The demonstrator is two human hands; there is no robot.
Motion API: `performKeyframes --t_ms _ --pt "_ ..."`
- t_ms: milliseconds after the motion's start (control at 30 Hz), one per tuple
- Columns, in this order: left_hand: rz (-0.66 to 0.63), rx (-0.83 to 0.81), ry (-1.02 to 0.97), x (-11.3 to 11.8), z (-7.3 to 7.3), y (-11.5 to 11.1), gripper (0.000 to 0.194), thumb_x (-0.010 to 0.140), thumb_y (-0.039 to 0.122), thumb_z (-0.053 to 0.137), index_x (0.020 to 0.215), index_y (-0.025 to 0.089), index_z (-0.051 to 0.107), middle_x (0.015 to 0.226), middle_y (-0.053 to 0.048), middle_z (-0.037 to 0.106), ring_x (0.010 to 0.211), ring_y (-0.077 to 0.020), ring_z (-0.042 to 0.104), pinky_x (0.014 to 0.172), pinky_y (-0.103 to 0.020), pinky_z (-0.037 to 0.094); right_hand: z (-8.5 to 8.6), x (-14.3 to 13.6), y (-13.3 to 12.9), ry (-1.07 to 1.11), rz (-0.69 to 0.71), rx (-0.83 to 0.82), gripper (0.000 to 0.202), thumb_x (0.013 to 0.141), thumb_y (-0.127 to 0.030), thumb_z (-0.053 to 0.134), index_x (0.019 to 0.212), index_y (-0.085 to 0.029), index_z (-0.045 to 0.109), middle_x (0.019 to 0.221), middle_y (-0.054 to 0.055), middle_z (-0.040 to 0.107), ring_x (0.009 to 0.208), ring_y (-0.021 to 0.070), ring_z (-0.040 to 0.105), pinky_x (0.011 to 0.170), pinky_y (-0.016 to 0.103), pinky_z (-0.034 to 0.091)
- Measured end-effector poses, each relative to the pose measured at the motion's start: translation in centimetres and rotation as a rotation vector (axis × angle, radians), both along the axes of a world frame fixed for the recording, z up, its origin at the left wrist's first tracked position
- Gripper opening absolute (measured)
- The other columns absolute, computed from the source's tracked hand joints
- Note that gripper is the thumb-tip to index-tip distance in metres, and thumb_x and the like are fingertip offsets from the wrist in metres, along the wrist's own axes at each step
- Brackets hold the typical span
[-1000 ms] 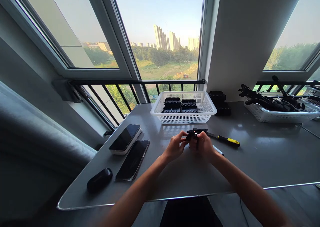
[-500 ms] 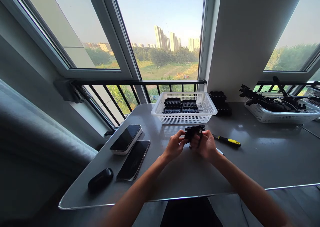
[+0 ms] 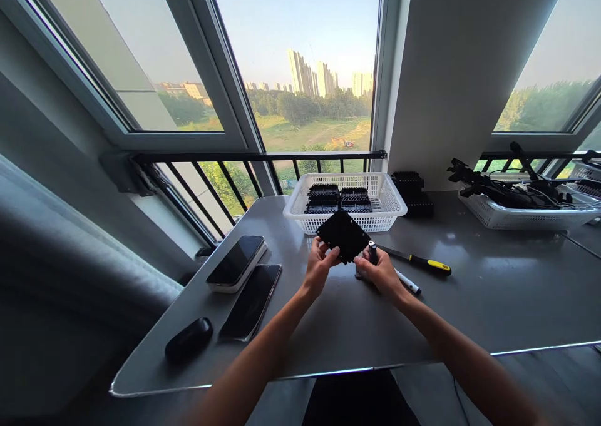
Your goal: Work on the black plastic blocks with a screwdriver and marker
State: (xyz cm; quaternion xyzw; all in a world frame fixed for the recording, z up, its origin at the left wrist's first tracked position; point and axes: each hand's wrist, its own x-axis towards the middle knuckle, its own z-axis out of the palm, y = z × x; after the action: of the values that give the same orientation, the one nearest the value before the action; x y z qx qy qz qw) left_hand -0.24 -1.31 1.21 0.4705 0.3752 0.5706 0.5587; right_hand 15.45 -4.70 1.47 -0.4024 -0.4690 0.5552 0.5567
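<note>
Turned from nearly edge-on to broad face showing, the flat, square black panel (image 3: 344,233) now stands tilted cornerwise in front of the white perforated plastic basket (image 3: 299,224). Left-hand fingers (image 3: 331,254) pinch its left-lower edge, thumb across the face; the right hand (image 3: 384,276) closes round a small, dark cylindrical object (image 3: 372,254) beside its right corner, though whether it also grips the panel I cannot tell. Handling and checking the panel seems the step in hand; any further turn calls for steady left-hand support, the cylindrical object held clear.
</note>
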Motion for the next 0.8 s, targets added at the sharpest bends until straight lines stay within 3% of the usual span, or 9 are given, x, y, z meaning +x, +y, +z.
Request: performKeyframes --t_ms 100,233,367,600,800 --pt "0.04 -0.039 -0.156 0.1 0.2 0.0 0.064 0.065 0.029 0.077 0.111 0.026 0.033 0.102 0.0 0.064 0.093 -0.0179 0.066 0.082 -0.037 0.056 -0.3 -0.1 0.3 -0.063 -0.086 0.067 0.04 0.063 -0.038 0.079 0.07 -0.021 0.043 0.06 -0.007 0.041 0.052 0.0083 0.034 0.048 0.022 0.029" --pt "0.05 -0.028 -0.227 0.1 0.5 -0.3 0.077 0.061 0.022 0.081 0.117 0.029 0.029 0.101 0.001 0.063 0.094 -0.0174 0.065 0.085 -0.039 0.056 0.0 -0.2 0.3 0.208 0.081 -0.098 0.039 0.073 -0.053 0.068 0.075 -0.021 0.047 0.062 -0.005 0.046 0.051 0.0091 0.039 0.046 0.021 0.029" --pt "0.093 -0.038 -0.204 -0.2 0.7 -0.1 0.072 0.062 0.025 0.08 0.116 0.028 0.033 0.094 0.003 0.062 0.09 -0.0167 0.065 0.084 -0.038 0.056 0.6 -0.1 0.2 0.346 0.158 -0.142 0.041 0.077 -0.06 0.063 0.083 -0.02 0.055 0.07 -0.001 0.054 0.054 0.0111 0.045 0.047 0.023 0.032" --pt "0.104 -0.054 -0.235 -0.5 0.3 0.3 0.074 0.06 0.021 0.081 0.114 0.029 0.032 0.095 0.005 0.061 0.087 -0.0132 0.065 0.087 -0.036 0.054 0.9 0.9 0.5 0.364 0.251 -0.143 0.046 0.079 -0.063 0.059 0.093 -0.02 0.061 0.085 0.001 0.056 0.052 0.0083 0.043 0.042 0.02 0.027" --pt "0.042 -0.035 -0.25 -0.5 0.8 -0.1 0.076 0.061 0.017 0.081 0.121 0.028 0.037 0.102 0.001 0.064 0.092 -0.0162 0.065 0.087 -0.037 0.053 1.2 1.7 0.7 0.265 0.314 -0.144 0.054 0.081 -0.069 0.051 0.097 -0.019 0.063 0.09 0.002 0.054 0.048 0.0058 0.042 0.037 0.018 0.02"
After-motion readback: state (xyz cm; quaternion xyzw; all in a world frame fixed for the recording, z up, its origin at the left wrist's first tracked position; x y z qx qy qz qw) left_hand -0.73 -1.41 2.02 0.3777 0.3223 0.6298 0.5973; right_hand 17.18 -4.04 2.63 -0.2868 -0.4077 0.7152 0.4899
